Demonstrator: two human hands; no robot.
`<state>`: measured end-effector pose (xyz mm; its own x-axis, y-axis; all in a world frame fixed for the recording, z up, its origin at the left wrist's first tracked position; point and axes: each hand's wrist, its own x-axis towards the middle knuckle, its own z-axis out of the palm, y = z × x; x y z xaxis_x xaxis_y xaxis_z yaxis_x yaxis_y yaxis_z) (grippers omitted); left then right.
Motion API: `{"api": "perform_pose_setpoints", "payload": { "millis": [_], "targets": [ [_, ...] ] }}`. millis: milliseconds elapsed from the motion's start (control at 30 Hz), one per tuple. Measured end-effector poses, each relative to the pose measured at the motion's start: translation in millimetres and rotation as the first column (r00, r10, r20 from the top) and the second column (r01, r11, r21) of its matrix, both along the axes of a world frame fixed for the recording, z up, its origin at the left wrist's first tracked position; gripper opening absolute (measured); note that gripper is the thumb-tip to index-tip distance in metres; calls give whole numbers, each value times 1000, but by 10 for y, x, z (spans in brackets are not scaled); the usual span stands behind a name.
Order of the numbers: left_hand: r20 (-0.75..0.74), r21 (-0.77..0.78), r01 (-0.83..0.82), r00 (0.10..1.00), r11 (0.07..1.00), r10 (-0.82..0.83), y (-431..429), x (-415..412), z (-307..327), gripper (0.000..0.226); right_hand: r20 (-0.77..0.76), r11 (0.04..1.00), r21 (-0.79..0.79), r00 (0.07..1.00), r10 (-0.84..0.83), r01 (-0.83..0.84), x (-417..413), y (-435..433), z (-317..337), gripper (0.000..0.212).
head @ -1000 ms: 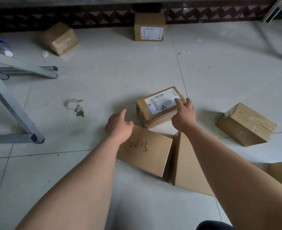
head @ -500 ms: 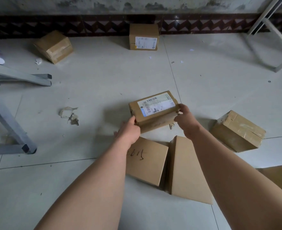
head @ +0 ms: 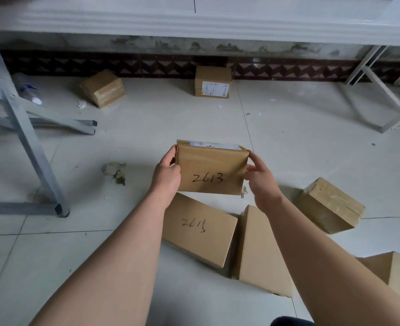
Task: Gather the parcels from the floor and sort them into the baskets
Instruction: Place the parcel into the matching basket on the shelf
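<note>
- The small brown cardboard parcel with "2613" handwritten in black marker [head: 210, 171] is held off the floor between both hands, at the centre of the view, above the other boxes.
- It is tipped so the written face turns toward the person and the white shipping label [head: 215, 145] sits on the far top edge; this likely lets the number be read to choose a basket.
- The left hand [head: 166, 176] clamps the parcel's left end, thumb on the front face and fingers wrapped behind.
- The right hand [head: 262, 178] presses the right end, thumb and fingertips pinching the edge, so the box is squeezed from both sides.
- Just below lies a flat brown carton marked with a similar scrawled number [head: 198, 230], touching a plain tan carton [head: 261, 252] on its right.
- A taped brown box [head: 330, 204] sits tilted to the right, apart from those; another carton [head: 395, 270] shows at the lower right edge.
- Two more parcels rest near the far wall: a taped one [head: 102, 90] and a labelled one [head: 212, 81].
- The pale tiled floor [head: 147, 128] carries scraps of torn paper [head: 114, 170] and specks of litter.
- Grey metal rack legs [head: 25, 128] stand on the left, a white frame [head: 382, 107] on the right, beneath a patterned dark skirting band [head: 161, 67].
- No baskets are in view.
</note>
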<state>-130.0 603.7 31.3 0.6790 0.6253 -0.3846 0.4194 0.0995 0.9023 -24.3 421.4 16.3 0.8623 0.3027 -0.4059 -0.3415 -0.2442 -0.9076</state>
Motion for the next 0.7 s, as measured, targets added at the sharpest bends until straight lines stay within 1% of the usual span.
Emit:
{"api": "perform_pose_setpoints", "payload": {
  "millis": [67,133,233,300,400,467,567,633,700],
  "targets": [
    [-6,-31,-25,1000,999,25,-10,-118,30,57,-5,1000,-16,1000,8,-8,-97,15,7,65],
    [-5,-70,-45,999,997,45,-40,-208,58,53,-27,1000,-2,999,-18,18,-201,18,-7,57],
    [-14,-23,-45,999,999,44,-73,-276,36,40,-32,998,-9,998,-58,58,-328,-15,-41,48],
    [-42,-7,-46,998,999,46,-56,-308,6,41,-20,998,1,998,-66,66,-387,-59,-57,46],
    [-79,9,-28,996,1000,28,-37,-352,-35,40,-32,994,59,996,-86,88,-464,-135,-74,48],
    [-101,-19,-11,995,1000,9,-62,-358,-73,38,-42,991,102,996,-80,84,-506,-178,-90,46],
    [-91,-99,12,996,995,-21,-100,-308,-120,39,-57,980,157,992,-112,120,-577,-218,-132,43],
    [-98,-144,27,994,989,-41,-107,-252,-108,44,-65,968,204,988,-137,147,-617,-237,-215,45],
    [-119,-194,46,990,980,-70,-110,-208,-117,46,-91,965,230,990,-111,129,-656,-247,-295,50]
  ]
}}
